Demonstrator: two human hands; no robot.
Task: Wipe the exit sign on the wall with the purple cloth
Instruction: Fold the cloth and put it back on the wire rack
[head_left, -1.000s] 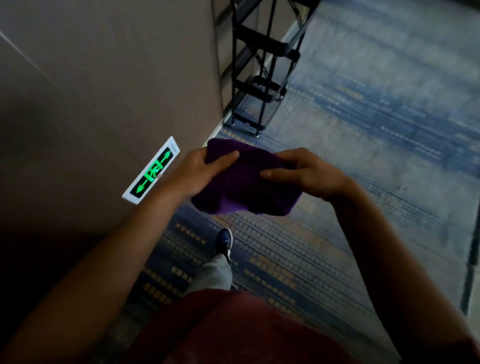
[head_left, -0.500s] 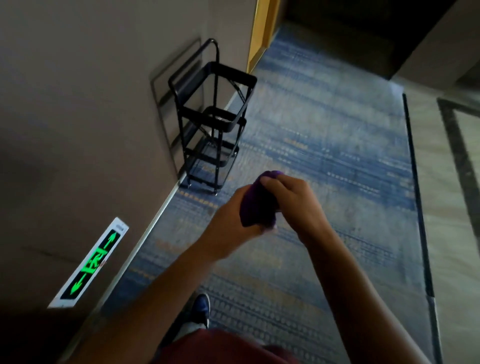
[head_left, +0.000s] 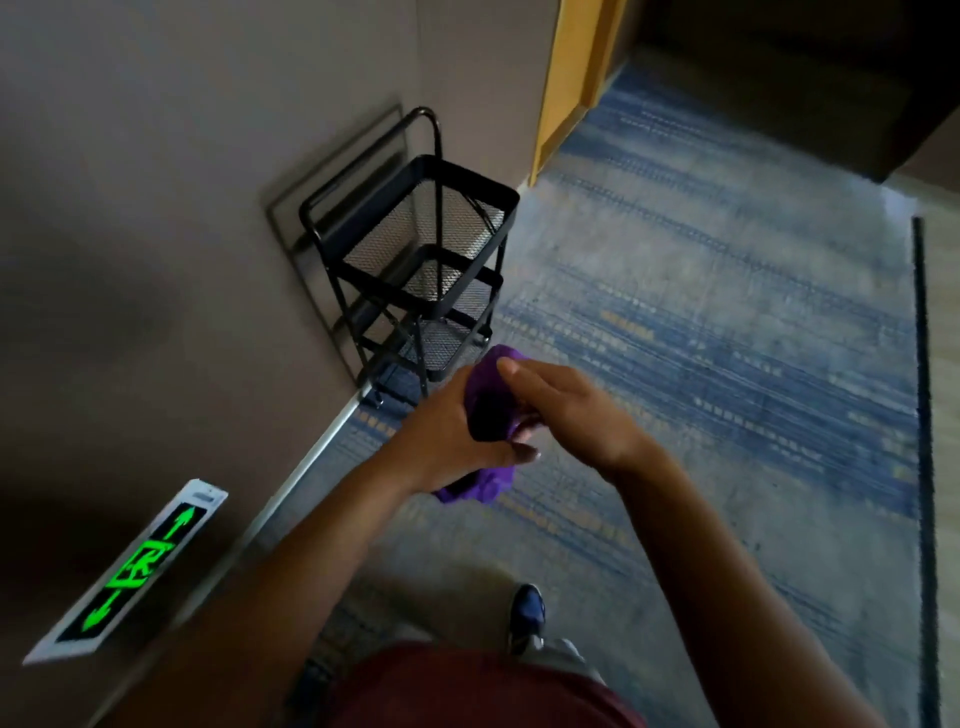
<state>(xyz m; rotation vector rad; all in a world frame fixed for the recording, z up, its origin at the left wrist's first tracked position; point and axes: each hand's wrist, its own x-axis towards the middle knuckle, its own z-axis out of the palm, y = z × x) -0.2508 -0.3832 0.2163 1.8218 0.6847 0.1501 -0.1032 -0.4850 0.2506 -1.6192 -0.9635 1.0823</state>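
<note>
The exit sign (head_left: 132, 569) is a white-framed strip with glowing green arrows, set low on the beige wall at the lower left. The purple cloth (head_left: 485, 410) is bunched up between both hands, well to the right of the sign and above the carpet. My left hand (head_left: 447, 439) grips the cloth from the left side, with a tail of cloth hanging below it. My right hand (head_left: 566, 410) closes over the cloth from the right. Neither hand touches the sign.
A black wire three-tier cart (head_left: 415, 270) stands against the wall just beyond my hands. Blue patterned carpet (head_left: 727, 338) covers the floor. A yellow door frame (head_left: 566, 78) is at the top. My shoe (head_left: 527, 613) is on the carpet below.
The view has swung up and away from the sign, which now sits at the lower left. The cloth went from spread between the hands to bunched, with a tail now hanging below.
</note>
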